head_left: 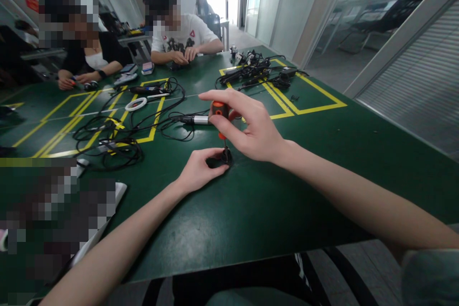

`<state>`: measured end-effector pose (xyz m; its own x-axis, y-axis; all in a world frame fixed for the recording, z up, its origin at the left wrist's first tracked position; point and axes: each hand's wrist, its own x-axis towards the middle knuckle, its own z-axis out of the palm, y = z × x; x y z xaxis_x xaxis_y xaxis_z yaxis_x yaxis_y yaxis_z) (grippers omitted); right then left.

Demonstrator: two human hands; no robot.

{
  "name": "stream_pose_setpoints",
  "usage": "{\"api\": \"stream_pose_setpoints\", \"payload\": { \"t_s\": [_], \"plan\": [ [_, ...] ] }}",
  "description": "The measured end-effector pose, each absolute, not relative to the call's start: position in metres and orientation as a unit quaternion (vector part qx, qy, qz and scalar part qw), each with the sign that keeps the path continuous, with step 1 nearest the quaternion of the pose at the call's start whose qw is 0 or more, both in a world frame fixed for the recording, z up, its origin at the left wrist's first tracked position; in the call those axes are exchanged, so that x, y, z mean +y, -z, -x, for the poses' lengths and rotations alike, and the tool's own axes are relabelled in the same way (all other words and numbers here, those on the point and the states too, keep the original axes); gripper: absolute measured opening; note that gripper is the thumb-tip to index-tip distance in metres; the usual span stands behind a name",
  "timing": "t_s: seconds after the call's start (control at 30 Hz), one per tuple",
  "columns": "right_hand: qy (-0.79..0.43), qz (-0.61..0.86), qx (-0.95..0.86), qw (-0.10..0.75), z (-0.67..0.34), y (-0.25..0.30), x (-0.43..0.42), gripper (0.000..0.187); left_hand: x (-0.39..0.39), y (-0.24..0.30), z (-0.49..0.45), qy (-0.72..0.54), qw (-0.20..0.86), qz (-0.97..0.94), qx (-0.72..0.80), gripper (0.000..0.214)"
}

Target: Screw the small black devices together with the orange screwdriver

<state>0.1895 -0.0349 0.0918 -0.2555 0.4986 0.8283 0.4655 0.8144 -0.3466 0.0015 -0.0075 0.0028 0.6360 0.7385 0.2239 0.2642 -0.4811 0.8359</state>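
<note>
Screwdriver [219, 111], orange handle, stands upright w/ tip down on small black part [226, 155], on green table [251, 210] just right of cable tangle [107, 141]. R hand [256, 134] grips the handle from above, fingers curled round it. L hand [199, 172] pinches the part, narrow, thumb + fingers, holding it to the table. Progress, imo: tool engaged, driving underway, not finished. Can't tell if a screw is seated, tip area too small and partly hidden. Two other ppl sit far beyond the tangle, busy w/ own hands.
</note>
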Motion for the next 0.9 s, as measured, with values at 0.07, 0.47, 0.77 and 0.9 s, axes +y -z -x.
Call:
{"api": "stream_pose_setpoints", "payload": {
  "t_s": [0.07,0.47,0.77,0.9],
  "plan": [
    [-0.014,0.304,-0.793,0.527,-0.1897,-0.0925,-0.0355,0.03,-0.0068,-0.0017,-0.0014,-0.296,0.392,-0.813,0.312,0.024],
    [-0.059,0.276,-0.803,0.525,-0.1902,-0.094,-0.0378,0.031,-0.0069,0.0029,-0.0004,-0.289,0.319,-0.858,0.28,0.045],
    [-0.065,0.273,-0.802,0.528,-0.189,-0.0943,-0.0382,0.03,-0.0071,0.0012,-0.0022,-0.257,0.349,-0.862,0.264,0.035],
    [-0.064,0.272,-0.802,0.527,-0.189,-0.0946,-0.0378,0.031,-0.0044,-0.0016,-0.0012,-0.252,0.4,-0.847,0.24,0.044]
  ]
}}
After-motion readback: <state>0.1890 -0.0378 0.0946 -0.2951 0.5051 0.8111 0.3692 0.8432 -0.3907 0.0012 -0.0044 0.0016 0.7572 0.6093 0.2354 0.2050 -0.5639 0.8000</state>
